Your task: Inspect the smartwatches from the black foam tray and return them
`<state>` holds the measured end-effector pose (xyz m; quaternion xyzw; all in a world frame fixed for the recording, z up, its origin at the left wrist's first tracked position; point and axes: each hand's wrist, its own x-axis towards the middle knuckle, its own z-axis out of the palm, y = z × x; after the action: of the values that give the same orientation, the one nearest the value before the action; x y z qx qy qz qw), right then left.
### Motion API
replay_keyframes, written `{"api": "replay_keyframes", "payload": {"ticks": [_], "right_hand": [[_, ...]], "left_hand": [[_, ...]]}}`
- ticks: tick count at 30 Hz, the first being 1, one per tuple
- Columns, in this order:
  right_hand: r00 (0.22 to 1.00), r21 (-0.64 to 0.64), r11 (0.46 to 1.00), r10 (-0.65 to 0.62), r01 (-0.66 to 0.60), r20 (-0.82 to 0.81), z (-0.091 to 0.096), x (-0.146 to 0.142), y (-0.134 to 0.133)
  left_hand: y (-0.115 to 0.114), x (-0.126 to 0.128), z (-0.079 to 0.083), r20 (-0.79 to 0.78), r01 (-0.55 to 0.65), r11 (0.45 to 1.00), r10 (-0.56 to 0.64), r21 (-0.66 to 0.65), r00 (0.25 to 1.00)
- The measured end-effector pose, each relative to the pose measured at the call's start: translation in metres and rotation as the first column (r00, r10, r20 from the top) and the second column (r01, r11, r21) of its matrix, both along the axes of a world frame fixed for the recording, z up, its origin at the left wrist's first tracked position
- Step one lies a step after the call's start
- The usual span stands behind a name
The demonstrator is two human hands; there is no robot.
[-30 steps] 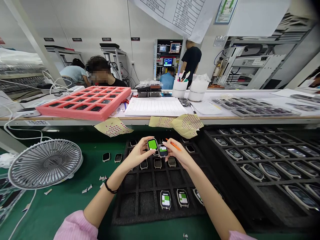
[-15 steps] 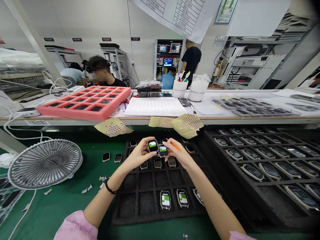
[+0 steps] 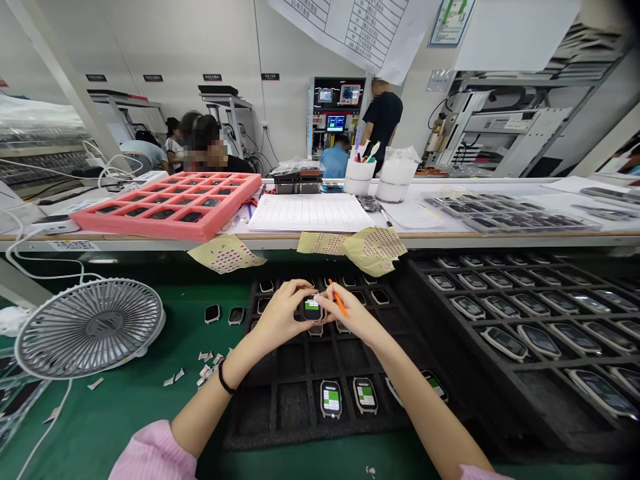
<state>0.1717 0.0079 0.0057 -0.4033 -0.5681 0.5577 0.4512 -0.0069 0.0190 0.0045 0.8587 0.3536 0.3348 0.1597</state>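
Observation:
My hands meet above a black foam tray [image 3: 295,407], with a smartwatch body [image 3: 312,308] showing a green-and-white screen between them. My left hand [image 3: 283,315] grips the watch from the left, its fingers curled over the edge. My right hand [image 3: 353,317] pinches a thin orange pen [image 3: 339,301], and its fingertips touch the watch's right side. A second watch may lie under my fingers, but I cannot tell. Further watches [image 3: 331,399] stand in the foam near me, and others sit in the far rows, partly hidden by my hands.
A grey desk fan [image 3: 90,327] stands on the green mat [image 3: 125,420] at left, among paper scraps [image 3: 206,370]. A black tray of watches [image 3: 525,333] lies to the right. Beyond the shelf edge stand a pink foam tray [image 3: 165,207] and a paper form [image 3: 310,213]. Co-workers sit and stand beyond.
My hands have moved together. Two watches, one in each hand, showed side by side before; now only one shows between my hands. The orange pen now tilts more upright.

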Motion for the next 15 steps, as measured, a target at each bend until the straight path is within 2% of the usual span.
{"api": "replay_keyframes", "payload": {"ticks": [3, 6, 10, 15], "right_hand": [[0.998, 0.048, 0.998, 0.026, -0.029, 0.057, 0.003, 0.001, -0.003], [0.996, 0.022, 0.995, 0.092, -0.092, 0.014, 0.012, 0.008, -0.005], [0.976, -0.018, 0.978, 0.208, -0.209, -0.064, 0.020, 0.018, -0.006], [0.951, -0.027, 0.958, 0.279, -0.285, -0.134, 0.021, 0.020, -0.008]], "left_hand": [[0.001, 0.000, -0.002, -0.070, -0.032, 0.999, 0.034, 0.029, 0.997], [-0.002, 0.001, 0.000, -0.022, -0.039, 0.995, 0.041, 0.087, 0.999], [-0.008, 0.000, 0.008, 0.104, 0.044, 0.989, -0.059, 0.139, 0.993], [-0.015, 0.000, 0.016, 0.155, 0.107, 0.981, -0.133, 0.163, 0.979]]}}
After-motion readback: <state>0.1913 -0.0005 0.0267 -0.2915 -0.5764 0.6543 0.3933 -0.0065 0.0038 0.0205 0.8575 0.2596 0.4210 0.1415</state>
